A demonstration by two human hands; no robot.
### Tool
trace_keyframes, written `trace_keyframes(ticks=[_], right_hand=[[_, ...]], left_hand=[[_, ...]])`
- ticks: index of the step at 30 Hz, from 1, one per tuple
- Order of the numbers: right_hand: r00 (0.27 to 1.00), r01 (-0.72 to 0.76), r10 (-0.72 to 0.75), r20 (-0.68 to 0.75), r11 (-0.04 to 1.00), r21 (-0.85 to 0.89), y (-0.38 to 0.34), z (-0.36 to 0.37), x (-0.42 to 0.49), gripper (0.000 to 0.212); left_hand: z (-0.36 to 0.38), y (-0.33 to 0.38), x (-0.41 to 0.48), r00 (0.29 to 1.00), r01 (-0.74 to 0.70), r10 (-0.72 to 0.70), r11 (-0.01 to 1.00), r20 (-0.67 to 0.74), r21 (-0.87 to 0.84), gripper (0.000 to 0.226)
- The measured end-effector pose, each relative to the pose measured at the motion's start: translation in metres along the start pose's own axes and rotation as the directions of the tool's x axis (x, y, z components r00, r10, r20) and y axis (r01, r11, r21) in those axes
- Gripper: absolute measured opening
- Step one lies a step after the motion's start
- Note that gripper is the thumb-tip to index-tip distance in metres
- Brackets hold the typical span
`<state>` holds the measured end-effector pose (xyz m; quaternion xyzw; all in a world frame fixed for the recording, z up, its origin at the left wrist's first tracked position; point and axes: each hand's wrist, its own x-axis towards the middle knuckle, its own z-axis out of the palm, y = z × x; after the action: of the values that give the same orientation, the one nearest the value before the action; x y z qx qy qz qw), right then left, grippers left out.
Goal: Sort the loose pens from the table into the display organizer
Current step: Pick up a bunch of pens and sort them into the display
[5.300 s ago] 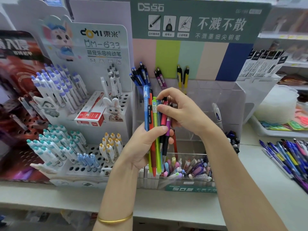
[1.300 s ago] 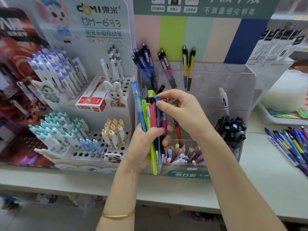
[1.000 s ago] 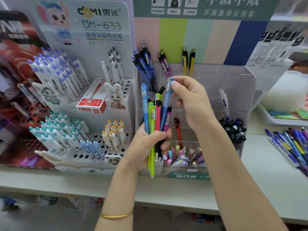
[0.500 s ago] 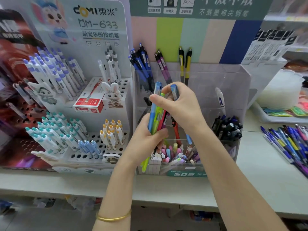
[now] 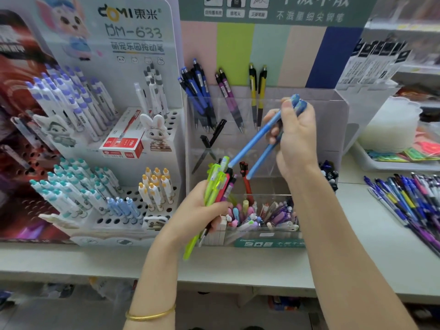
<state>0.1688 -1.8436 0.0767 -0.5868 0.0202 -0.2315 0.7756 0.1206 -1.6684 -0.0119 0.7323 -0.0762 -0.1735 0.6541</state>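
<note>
**Pens sorted by colour above the organizer**

Head view: the left hand (image 5: 200, 210) acts as a holder. Its fingers (image 5: 219, 207) are curled tight round a bundle (image 5: 215, 184) of green, red and purple pens, which stand fairly upright with their clicker ends up, apparently so that each colour can be read and picked out from the top. The right hand (image 5: 295, 139) is raised in front of the clear organizer (image 5: 331, 129). Its thumb and fingers (image 5: 273, 133) pinch two blue pens (image 5: 250, 144) near their upper ends, and the pens slant down and to the left, so their lower tips hang just above the bundle and apart from it. Holding them high seems meant to free the tips for dropping into a slot.

The back row already holds dark blue pens (image 5: 197, 91), purple pens (image 5: 228, 96) and yellow pens (image 5: 258, 91), each colour in its own compartment, so the pair probably belongs with a matching colour. More loose pens (image 5: 409, 201) lie heaped on the worktop (image 5: 345, 246) to the right, well apart from both hands, so much sorting remains.
</note>
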Motion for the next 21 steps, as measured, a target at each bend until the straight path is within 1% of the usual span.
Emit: trace_keyframes(ticks=[1,3,4,6,7,9,10,11,14,15,16,17,18,19,21], right_hand=[[1.000,0.026,-0.026,-0.002,1.000,-0.013,0.003,0.001,0.000,0.010],[0.997,0.072,-0.069,0.026,0.988,-0.137,0.012,0.006,-0.006,0.009],[0.994,0.104,-0.093,0.059,0.973,-0.207,0.019,0.011,-0.011,0.008],[0.980,0.180,-0.146,0.134,0.940,-0.289,0.032,0.022,-0.021,0.008],[0.973,0.210,-0.167,0.160,0.927,-0.311,0.039,0.028,-0.026,0.007],[0.959,0.259,-0.198,0.202,0.901,-0.346,0.051,0.037,-0.035,0.003],[0.951,0.286,-0.215,0.222,0.887,-0.363,0.056,0.041,-0.038,0.005],[0.941,0.311,-0.229,0.247,0.873,-0.376,0.061,0.043,-0.041,0.006],[0.928,0.327,-0.211,0.308,0.856,-0.400,0.074,0.049,-0.048,0.013],[0.922,0.336,-0.202,0.329,0.840,-0.427,0.078,0.051,-0.050,0.012],[0.917,0.344,-0.184,0.354,0.814,-0.468,0.081,0.053,-0.052,0.011],[0.910,0.349,-0.148,0.386,0.777,-0.524,0.085,0.054,-0.053,0.011],[0.899,0.360,-0.098,0.426,0.719,-0.594,0.089,0.054,-0.054,0.012],[0.886,0.386,-0.051,0.460,0.629,-0.675,0.093,0.055,-0.054,0.013],[0.877,0.441,0.007,0.481,0.387,-0.810,0.099,0.057,-0.057,0.015]], left_hand=[[-0.008,0.000,-0.003,1.000,0.004,-0.004,1.000,-0.007,-0.031,0.023],[-0.024,-0.001,-0.007,0.999,-0.014,0.010,0.993,-0.038,-0.115,0.023],[-0.032,-0.002,-0.009,0.997,-0.037,0.027,0.987,-0.067,-0.158,0.025],[-0.044,-0.004,-0.012,0.989,-0.085,0.055,0.971,-0.140,-0.222,0.028],[-0.047,-0.005,-0.014,0.983,-0.105,0.064,0.964,-0.172,-0.243,0.026],[-0.048,-0.005,-0.016,0.971,-0.148,0.085,0.947,-0.225,-0.284,0.013],[-0.047,-0.005,-0.018,0.965,-0.165,0.089,0.936,-0.247,-0.310,0.009],[-0.046,-0.004,-0.019,0.959,-0.182,0.091,0.923,-0.267,-0.340,0.009],[-0.046,-0.005,-0.022,0.942,-0.229,0.099,0.888,-0.320,-0.399,0.008],[-0.047,-0.006,-0.023,0.939,-0.239,0.105,0.884,-0.327,-0.402,0.008],[-0.049,-0.008,-0.023,0.938,-0.247,0.112,0.881,-0.328,-0.404,0.011],[-0.050,-0.008,-0.024,0.940,-0.250,0.118,0.877,-0.320,-0.410,0.019],[-0.051,-0.009,-0.024,0.944,-0.247,0.121,0.875,-0.306,-0.417,0.024],[-0.051,-0.010,-0.024,0.949,-0.243,0.123,0.871,-0.289,-0.427,0.027],[-0.052,-0.012,-0.025,0.958,-0.234,0.129,0.866,-0.255,-0.442,0.025]])
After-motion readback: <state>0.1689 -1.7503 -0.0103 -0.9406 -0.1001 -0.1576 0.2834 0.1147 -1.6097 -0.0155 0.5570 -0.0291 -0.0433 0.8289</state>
